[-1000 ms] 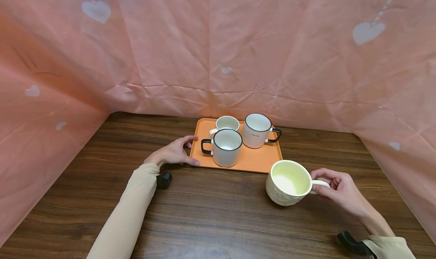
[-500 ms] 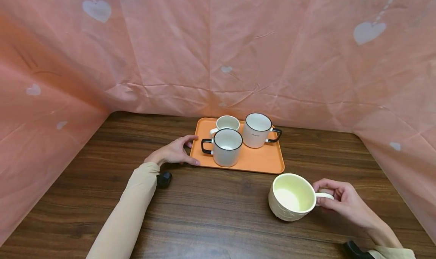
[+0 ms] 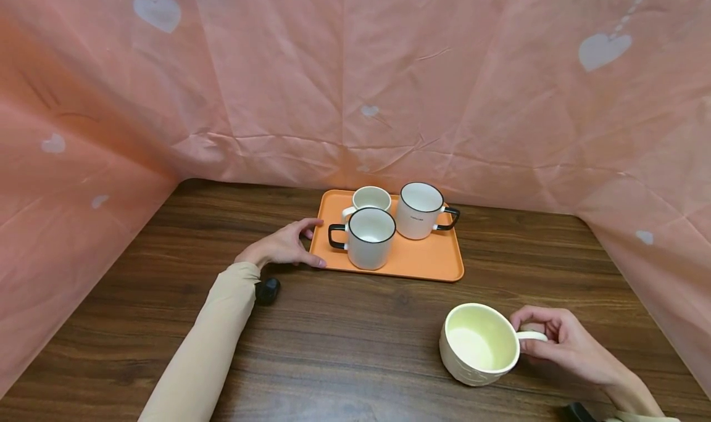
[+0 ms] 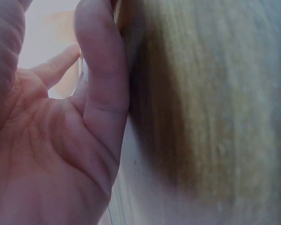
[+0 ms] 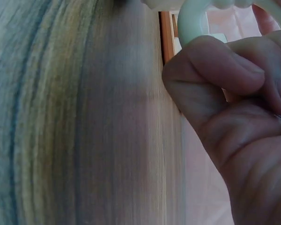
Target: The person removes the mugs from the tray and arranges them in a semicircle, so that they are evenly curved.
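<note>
In the head view my right hand (image 3: 563, 342) pinches the handle of a wide cream mug (image 3: 452, 355) with a pale yellow inside and a raised pattern. The mug stands upright in front of the tray's right end. In the right wrist view curled fingers (image 5: 210, 65) meet the mug's handle (image 5: 189, 21). My left hand (image 3: 283, 244) rests against the left end of an orange tray (image 3: 422, 264), thumb at the front corner and index finger at the side rim. In the left wrist view the left thumb (image 4: 103, 70) lies extended.
On the tray are two white mugs with black rims and handles, one at the front left (image 3: 369, 252) and one at the back right (image 3: 416, 221). A smaller white cup (image 3: 371, 195) stands partly hidden behind the front one. A pink curtain (image 3: 278, 70) borders the dark wooden table (image 3: 344, 348).
My right hand has drawn the cream mug toward the front of the table, away from the tray's front right corner, which now shows. The left hand, tray and its mugs have stayed put.
</note>
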Demonstrator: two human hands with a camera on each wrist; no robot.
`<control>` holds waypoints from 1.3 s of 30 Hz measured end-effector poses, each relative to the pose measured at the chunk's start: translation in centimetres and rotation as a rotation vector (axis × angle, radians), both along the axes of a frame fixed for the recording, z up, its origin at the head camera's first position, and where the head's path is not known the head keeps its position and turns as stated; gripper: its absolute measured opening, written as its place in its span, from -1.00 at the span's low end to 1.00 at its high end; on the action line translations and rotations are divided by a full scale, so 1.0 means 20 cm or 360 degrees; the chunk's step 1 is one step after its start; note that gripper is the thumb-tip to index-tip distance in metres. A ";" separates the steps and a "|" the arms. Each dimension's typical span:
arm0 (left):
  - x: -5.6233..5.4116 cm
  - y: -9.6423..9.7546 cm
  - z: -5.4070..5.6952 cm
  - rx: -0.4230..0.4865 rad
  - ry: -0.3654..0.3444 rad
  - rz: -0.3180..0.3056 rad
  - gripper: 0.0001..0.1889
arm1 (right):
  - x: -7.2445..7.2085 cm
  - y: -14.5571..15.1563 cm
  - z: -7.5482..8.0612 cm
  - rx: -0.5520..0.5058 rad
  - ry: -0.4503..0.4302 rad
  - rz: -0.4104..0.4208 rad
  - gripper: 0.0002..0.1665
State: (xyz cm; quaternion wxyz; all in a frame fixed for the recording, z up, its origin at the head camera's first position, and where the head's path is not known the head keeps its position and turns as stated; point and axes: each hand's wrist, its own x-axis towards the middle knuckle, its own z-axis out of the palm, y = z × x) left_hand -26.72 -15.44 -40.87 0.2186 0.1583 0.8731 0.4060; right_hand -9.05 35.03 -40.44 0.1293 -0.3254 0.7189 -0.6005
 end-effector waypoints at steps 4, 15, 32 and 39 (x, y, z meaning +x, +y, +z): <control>0.00 0.00 0.00 -0.0011 0.0007 -0.0004 0.04 | 0.00 0.01 -0.02 -0.0049 -0.0032 0.0096 -0.48; 0.00 0.00 -0.01 0.0032 0.0016 -0.0012 0.04 | 0.00 0.03 -0.04 -0.0226 -0.0219 0.0352 -0.43; 0.01 0.00 -0.01 0.0021 0.0013 -0.0011 0.04 | 0.01 0.03 -0.07 -0.0302 -0.0361 0.0533 -0.44; 0.00 -0.01 0.00 -0.0016 0.0034 0.0002 0.05 | 0.01 0.03 -0.04 -0.0214 -0.0261 0.0535 -0.45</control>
